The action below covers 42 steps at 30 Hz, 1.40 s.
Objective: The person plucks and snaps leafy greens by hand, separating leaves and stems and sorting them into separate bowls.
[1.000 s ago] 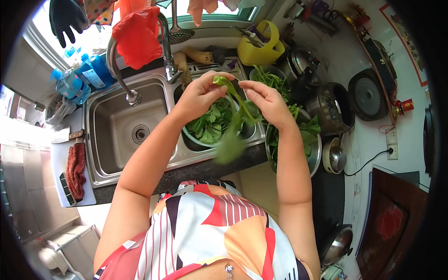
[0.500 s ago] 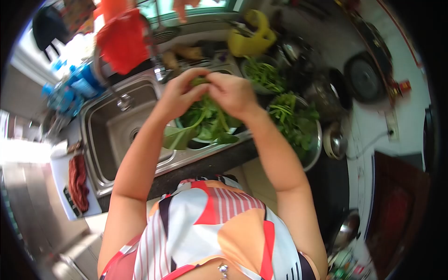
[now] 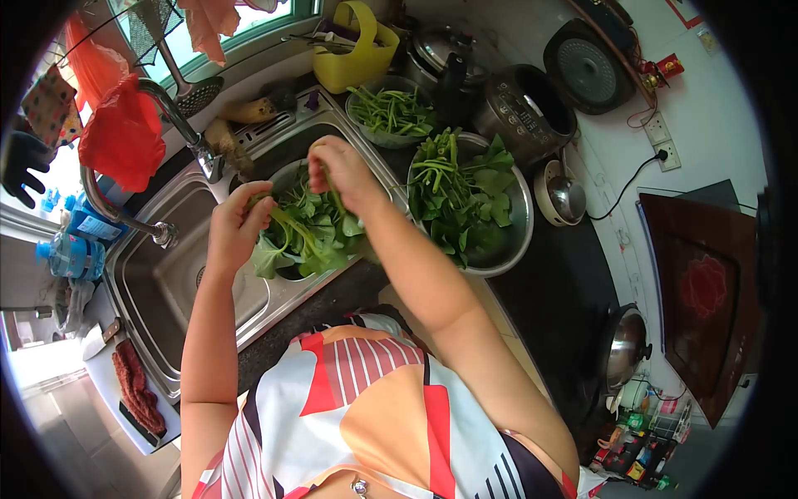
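Note:
My left hand pinches the stem of a leafy green whose leaves hang over the right sink basin. Just right of it and a little higher, my right hand has its fingers curled round a thin green stem. The hands are apart. More leafy greens lie beneath them in a round container in the basin, mostly hidden. On the counter to the right, a wide steel bowl holds leaves and stems. Behind it, a smaller bowl is filled with cut green stems.
At left is the other sink basin under a curved faucet. A knife and a reddish-brown cloth lie on a white board. A yellow basket, a rice cooker and a small pot stand around the bowls.
My hands were together over the greens and have now moved apart, each with a stem. The view has shifted, so the sink and counter sit further left.

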Motion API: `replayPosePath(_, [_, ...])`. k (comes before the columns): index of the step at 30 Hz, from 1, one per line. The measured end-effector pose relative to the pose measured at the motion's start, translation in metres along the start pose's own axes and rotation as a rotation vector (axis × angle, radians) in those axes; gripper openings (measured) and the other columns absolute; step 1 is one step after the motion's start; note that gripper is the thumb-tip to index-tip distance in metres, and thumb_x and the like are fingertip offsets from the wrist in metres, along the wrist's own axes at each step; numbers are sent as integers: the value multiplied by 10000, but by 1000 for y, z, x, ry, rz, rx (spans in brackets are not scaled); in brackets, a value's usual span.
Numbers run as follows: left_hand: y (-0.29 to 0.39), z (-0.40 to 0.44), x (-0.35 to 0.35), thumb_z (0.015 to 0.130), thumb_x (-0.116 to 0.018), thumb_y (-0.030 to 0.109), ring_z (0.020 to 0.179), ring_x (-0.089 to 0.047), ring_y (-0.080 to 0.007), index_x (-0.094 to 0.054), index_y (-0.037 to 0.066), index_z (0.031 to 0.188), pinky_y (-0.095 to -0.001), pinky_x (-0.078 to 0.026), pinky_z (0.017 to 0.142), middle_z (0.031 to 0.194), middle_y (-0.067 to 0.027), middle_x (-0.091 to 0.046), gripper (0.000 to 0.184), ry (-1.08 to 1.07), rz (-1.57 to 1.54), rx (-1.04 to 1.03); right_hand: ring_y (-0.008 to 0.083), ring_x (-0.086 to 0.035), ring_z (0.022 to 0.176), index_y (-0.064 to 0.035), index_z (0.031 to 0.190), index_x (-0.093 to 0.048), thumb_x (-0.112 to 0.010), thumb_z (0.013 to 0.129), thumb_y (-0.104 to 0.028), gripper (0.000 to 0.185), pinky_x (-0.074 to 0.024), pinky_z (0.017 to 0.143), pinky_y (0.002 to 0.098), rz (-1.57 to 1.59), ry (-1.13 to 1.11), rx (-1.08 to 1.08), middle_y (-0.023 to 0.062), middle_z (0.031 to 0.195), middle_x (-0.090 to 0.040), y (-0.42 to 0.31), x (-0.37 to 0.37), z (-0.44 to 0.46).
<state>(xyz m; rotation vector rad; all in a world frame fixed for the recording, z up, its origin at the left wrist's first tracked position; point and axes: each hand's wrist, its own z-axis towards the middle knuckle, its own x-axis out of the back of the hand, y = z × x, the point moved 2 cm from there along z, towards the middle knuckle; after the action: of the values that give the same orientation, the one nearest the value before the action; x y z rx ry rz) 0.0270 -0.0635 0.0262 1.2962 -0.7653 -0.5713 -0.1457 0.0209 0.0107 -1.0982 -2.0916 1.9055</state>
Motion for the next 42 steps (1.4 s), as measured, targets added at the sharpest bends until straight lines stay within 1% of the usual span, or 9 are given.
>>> replayPosePath(4, [0,9,4,806,-674,176,526,-488,-50,-604,45,978,-208,-380,470,593,0,-554,227,199,121,62,64,-430,463,-77,890,-546,-538,891,-198,121,-349,413,227,-146,-86,11,-21,640,-494,-25,21,-11])
replayPosePath(8, [-12,20,4,760,-719,136,492,-471,-32,-615,34,884,-199,-361,443,580,11,-547,191,315,174,49,86,-492,523,-54,882,-591,-650,783,-201,187,-399,492,250,-728,9,349,-14,604,-524,-30,-2,-33])
replayPosePath(13, [-9,23,-8,715,-755,169,515,-471,-55,-616,26,821,-223,-369,467,559,-11,-542,226,338,54,-6,285,-590,632,-70,814,-589,-684,705,-249,230,-460,539,385,-1435,46,675,69,739,-582,-7,-53,-61])
replayPosePath(20, [2,16,-5,776,-706,130,592,-518,-42,-602,12,908,-177,-433,517,706,9,-588,205,28,-335,104,313,-585,687,-60,795,-580,-616,742,-207,160,-465,576,401,-1140,-84,699,92,747,-566,8,-47,-41])
replayPosePath(24, [-7,19,9,808,-673,170,603,-500,-31,-605,35,857,-181,-405,511,707,27,-574,158,-93,-67,78,329,-577,734,-76,860,-597,-555,756,-193,162,-457,629,414,-932,-217,444,116,765,-590,4,-42,-41])
replayPosePath(31, [-16,27,1,832,-645,216,530,-444,-36,-557,57,716,-202,-354,460,587,49,-492,215,-180,202,33,272,-599,686,-59,757,-583,-523,768,-183,138,-461,576,385,-1226,-168,705,100,710,-601,5,-34,-35])
replayPosePath(34, [-5,24,-1,848,-623,251,521,-460,-51,-562,80,740,-214,-345,445,592,47,-498,211,-199,-228,254,205,-555,570,-68,701,-564,-490,785,-167,150,-427,501,320,-699,-205,193,64,599,-525,20,-26,-22])
replayPosePath(38, [-17,25,-1,860,-602,269,500,-477,-63,-557,101,779,-217,-356,440,601,38,-512,192,-218,-692,327,122,-419,468,-116,617,-464,-446,837,-160,225,-334,430,246,247,-129,-71,30,587,-445,15,-8,-5])
replayPosePath(42, [-19,22,10,835,-636,269,490,-488,-60,-557,102,788,-204,-385,435,609,29,-521,191,-80,-689,356,81,-449,527,-69,798,-561,-538,853,-193,137,-353,474,225,-172,-175,-37,9,656,-508,-1,5,-16])
